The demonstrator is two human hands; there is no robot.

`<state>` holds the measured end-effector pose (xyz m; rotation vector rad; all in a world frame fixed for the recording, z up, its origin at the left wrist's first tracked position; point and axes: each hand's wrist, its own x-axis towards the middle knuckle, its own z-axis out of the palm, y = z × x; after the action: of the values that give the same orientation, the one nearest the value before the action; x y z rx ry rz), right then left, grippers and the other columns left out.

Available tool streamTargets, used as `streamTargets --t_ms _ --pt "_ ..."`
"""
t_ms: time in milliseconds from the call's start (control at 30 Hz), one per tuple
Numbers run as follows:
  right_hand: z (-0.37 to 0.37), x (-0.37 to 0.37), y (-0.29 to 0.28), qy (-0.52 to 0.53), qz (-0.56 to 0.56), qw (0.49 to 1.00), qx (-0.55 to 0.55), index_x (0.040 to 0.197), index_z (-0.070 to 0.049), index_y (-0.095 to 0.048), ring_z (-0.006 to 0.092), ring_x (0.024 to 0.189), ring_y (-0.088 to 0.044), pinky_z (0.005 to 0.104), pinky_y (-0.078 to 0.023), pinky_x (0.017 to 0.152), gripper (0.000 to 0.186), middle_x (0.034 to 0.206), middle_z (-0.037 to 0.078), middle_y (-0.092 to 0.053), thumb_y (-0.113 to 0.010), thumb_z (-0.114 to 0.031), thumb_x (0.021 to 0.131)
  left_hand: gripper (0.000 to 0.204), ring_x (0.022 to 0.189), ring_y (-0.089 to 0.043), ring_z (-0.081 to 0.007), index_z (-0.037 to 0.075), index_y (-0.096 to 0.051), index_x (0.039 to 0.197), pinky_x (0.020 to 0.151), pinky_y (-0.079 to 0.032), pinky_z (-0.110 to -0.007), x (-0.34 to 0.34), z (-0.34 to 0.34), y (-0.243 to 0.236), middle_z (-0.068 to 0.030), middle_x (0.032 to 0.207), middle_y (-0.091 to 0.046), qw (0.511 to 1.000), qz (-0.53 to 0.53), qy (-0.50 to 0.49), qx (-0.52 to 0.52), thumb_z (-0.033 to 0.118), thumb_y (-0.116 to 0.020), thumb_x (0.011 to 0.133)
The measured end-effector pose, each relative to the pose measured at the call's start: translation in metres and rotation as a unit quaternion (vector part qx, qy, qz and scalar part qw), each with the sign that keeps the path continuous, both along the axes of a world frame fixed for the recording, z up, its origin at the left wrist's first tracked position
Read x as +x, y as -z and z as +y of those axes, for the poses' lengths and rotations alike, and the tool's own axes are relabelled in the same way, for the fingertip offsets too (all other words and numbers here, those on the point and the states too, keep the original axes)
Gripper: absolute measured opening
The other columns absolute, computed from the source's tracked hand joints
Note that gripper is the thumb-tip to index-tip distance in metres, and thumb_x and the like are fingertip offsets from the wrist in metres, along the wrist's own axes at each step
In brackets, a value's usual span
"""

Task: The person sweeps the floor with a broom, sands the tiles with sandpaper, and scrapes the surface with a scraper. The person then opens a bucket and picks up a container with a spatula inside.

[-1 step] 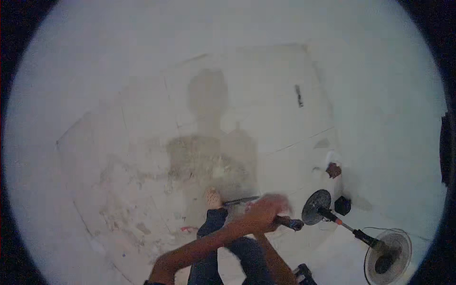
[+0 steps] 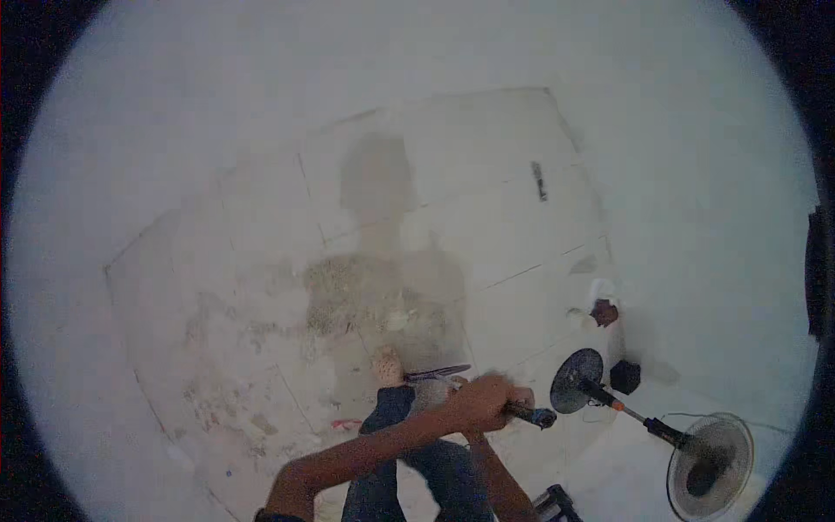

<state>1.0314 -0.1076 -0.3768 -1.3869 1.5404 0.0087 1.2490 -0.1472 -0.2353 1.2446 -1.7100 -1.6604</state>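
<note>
From the lower left my left forearm reaches across to the middle. My left hand (image 2: pixel 487 402) is closed around a dark handle-like piece (image 2: pixel 532 414), whose bluish-tipped end sticks out to its right. My right forearm (image 2: pixel 496 478) comes up from below and passes behind the left hand. The right hand is mostly hidden there, so its fingers do not show. Just left of the hands, beside my bare foot (image 2: pixel 388 367), is a thin, dark, flat blade-like strip (image 2: pixel 439 372). Whether it joins the handle, I cannot tell.
A pedestal fan with a round black base (image 2: pixel 576 381) and caged head (image 2: pixel 709 465) is on the right. Close by are a dark box (image 2: pixel 624 377) and a brown item (image 2: pixel 604 313). A small red thing (image 2: pixel 346 424) lies on the stained tiled floor (image 2: pixel 522 226).
My left hand has shifted slightly down and left. The blurred pinkish patch above it no longer shows. The handle's end has moved a little, and the view has tilted slightly.
</note>
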Motion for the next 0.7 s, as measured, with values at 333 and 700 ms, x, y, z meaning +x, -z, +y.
streamTargets --t_ms 333,700 --pt "0.141 -0.042 -0.266 0.157 -0.280 0.901 0.291 0.120 -0.003 -0.042 0.0245 0.102 -0.048 0.0375 -0.039 0.090 0.042 0.110 0.011 -0.051 -0.047 -0.030 0.088 0.044 0.105 -0.043 -0.0342 0.010 -0.049 0.113 0.088 -0.037 -0.046 -0.053 0.184 -0.111 -0.0140 0.113 -0.046 0.966 -0.021 0.103 -0.235 0.005 -0.059 0.070" --pt "0.238 0.063 -0.272 0.367 -0.355 0.738 0.441 0.108 -0.007 -0.050 0.0119 0.065 -0.053 0.0243 -0.045 0.060 0.028 0.083 0.002 -0.054 -0.047 -0.025 0.088 0.071 0.116 -0.030 -0.0465 -0.013 -0.028 0.119 0.094 -0.027 -0.055 0.025 0.293 -0.165 -0.0322 0.124 -0.028 0.963 -0.238 0.095 -0.078 0.031 -0.061 0.074"
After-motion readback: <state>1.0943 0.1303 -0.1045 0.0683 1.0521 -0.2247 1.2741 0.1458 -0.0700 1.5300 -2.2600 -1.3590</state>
